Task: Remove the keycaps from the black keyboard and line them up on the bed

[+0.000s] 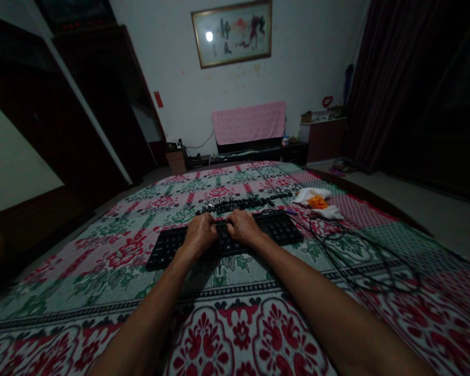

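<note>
A black computer keyboard [282,227] lies slightly askew on the patterned bedspread in front of me. My left hand [200,231] is over its middle, fingers curled down at the far edge and the thumb pointing inward. Close beside it, my right hand [243,226] is bent the same way, its thumb facing the left one across a small gap. Both hands touch the keyboard; the fingertips are mostly hidden, so any small part between them cannot be made out. Just beyond lies a row of small loose black pieces [243,203] that look like keycaps.
To the right are a crumpled white cloth with an orange patch [317,200] and a loosely coiled black cable [376,290]. The floral bedspread [241,334] covers the whole surface. Beyond its far end stand a low dark cabinet, a pink towel [250,124] and a side cabinet [326,140].
</note>
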`<state>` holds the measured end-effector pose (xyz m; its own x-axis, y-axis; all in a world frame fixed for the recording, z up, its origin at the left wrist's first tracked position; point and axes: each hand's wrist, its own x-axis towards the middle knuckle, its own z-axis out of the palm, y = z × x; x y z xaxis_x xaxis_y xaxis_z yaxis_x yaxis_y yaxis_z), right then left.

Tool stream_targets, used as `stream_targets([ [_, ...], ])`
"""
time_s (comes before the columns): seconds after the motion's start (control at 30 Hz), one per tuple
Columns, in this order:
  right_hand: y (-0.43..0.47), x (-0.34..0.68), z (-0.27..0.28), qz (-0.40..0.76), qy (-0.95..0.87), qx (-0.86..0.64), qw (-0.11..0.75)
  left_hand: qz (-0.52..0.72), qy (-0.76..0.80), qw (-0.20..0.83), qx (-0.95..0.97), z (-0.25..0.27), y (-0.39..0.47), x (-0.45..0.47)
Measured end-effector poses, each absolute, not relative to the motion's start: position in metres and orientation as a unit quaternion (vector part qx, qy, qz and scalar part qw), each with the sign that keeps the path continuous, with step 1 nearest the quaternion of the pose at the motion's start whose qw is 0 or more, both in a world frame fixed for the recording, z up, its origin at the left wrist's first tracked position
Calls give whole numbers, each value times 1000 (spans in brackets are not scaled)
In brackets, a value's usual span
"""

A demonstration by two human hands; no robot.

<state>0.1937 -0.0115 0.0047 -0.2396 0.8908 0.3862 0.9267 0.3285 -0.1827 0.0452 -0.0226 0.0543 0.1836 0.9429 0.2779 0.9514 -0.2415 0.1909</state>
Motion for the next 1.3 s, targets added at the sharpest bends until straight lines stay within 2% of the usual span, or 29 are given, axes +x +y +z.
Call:
stream_targets([
  [0.23, -11, 194, 3, -37, -788, -572, 227, -176, -653, -66, -734, 58, -2, 36],
  [0.4, -12, 194, 4, -34, -785, -574, 231, -162, -591, -115, -782, 57, 5, 25],
  [0.67, -14, 193, 7, -33, -784, -577, 227, -82, -491, -91, -862, 76, 2, 34],
  [0.8, -13, 194, 6, -33, -783, -579, 224, -72, -471, -171, -863, 81, 5, 30],
  [1.03, -13, 194, 6, -35, -786, -574, 227, -146, -523, -323, -775, 73, 15, 26],
  [1.2, -12, 194, 5, -28, -785, -578, 221, -195, -627, -331, -678, 67, 22, 29],
  [1.3, -11, 194, 4, -26, -785, -578, 221, -231, -624, -393, -635, 64, 22, 21],
])
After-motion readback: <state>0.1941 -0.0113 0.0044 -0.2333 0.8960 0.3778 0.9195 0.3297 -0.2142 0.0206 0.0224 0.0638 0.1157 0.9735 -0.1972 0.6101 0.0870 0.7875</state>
